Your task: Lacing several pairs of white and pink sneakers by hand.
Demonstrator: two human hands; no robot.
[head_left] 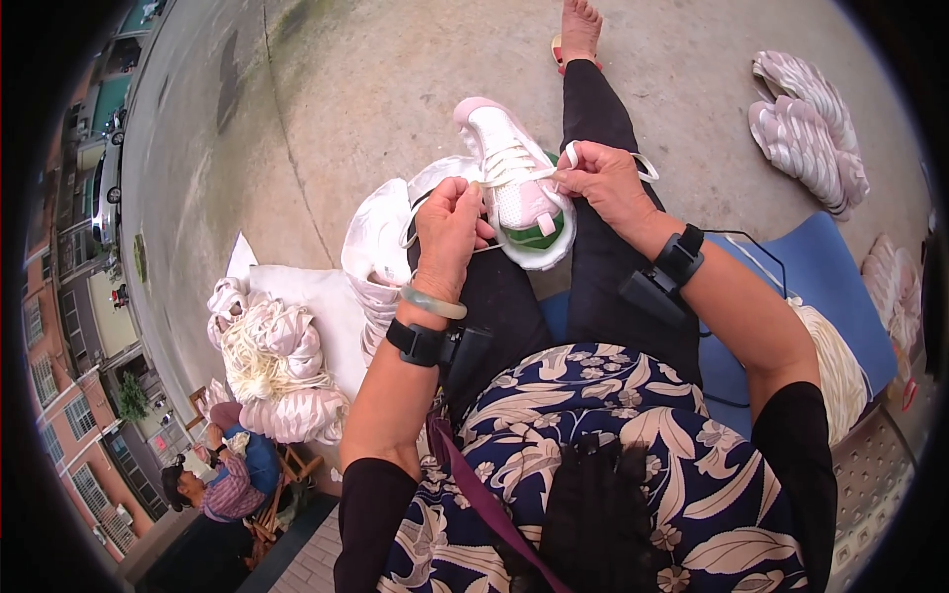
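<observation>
Floral blouse [712,474], left hand [449,225] and right hand [615,188] tight on white lace [532,177], pink-and-white shoe [516,208] between.

Conc. floor [366,59] is stretching beyond & L of the blue seat [840,287]; 2 rows of uppers [791,128] are lying on it, just beyond the seat. Seat itself is carrying a lace hank [835,371] on its near part. Well L of seat, a white sheet [341,306] is holding a lace heap [272,351], w/ pink-white pcs [295,415] lying nearer; sheet's support unclear.
</observation>
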